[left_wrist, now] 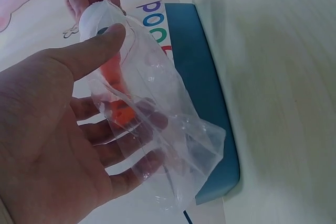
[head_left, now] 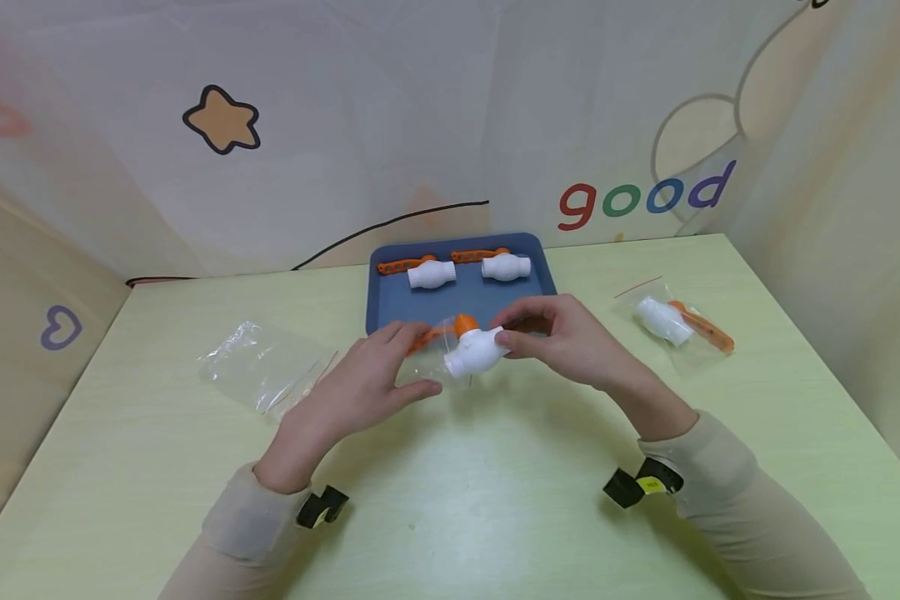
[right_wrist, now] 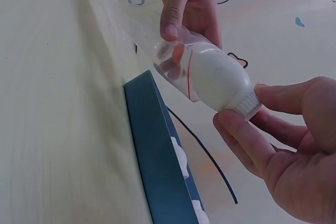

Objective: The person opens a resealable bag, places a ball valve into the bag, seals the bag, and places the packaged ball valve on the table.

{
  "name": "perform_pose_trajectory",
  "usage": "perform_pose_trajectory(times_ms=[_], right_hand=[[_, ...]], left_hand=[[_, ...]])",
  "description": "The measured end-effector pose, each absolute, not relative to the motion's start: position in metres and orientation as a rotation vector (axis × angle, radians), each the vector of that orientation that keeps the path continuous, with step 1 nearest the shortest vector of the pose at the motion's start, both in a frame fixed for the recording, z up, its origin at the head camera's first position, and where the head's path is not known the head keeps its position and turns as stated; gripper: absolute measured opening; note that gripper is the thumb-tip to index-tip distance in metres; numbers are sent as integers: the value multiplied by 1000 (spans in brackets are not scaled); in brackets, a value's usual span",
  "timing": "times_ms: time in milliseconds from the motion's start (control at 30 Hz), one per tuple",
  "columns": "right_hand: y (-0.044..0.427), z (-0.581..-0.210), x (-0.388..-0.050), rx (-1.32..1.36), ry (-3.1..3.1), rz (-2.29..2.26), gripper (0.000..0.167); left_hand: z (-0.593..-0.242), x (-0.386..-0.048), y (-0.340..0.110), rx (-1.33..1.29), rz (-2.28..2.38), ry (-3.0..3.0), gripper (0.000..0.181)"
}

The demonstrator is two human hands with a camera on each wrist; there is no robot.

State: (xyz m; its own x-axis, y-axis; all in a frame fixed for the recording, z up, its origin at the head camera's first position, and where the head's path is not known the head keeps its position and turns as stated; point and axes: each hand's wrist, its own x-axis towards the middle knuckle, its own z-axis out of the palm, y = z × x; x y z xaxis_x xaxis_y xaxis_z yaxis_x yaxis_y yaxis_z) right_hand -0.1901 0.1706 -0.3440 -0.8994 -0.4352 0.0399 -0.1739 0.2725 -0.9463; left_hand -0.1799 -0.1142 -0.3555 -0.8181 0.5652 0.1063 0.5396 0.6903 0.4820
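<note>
My right hand point(head_left: 570, 342) pinches one ribbed end of a white plastic ball valve point(head_left: 476, 350) between thumb and fingers. An orange cap tops the valve. Its other end lies within the mouth of a clear zip bag point(left_wrist: 194, 140), as the right wrist view shows. My left hand point(head_left: 348, 383) holds that bag, thumb on the near side and fingers spread behind the film. Through the plastic shows the valve's orange handle point(left_wrist: 122, 113). Both hands are raised above the table, just in front of a blue tray point(head_left: 461, 307).
In the tray lie two white valves with orange handles, the left valve point(head_left: 432, 274) and the right valve point(head_left: 506, 267). A flat clear bag point(head_left: 258, 367) lies at the left. Another bagged valve point(head_left: 663, 321) rests at the right. A printed curtain point(head_left: 420, 125) hangs behind the table.
</note>
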Motion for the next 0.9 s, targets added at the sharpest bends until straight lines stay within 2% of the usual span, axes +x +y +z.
perform_pose_trajectory(times_ms=[300, 900], right_hand=[[165, -348, -186, -479, 2320, -1683, 23], [155, -350, -183, -520, 2295, -1714, 22]], left_hand=[[-357, -180, -111, 943, 842, 2830, 67], [-357, -179, -107, 992, 860, 2834, 72]])
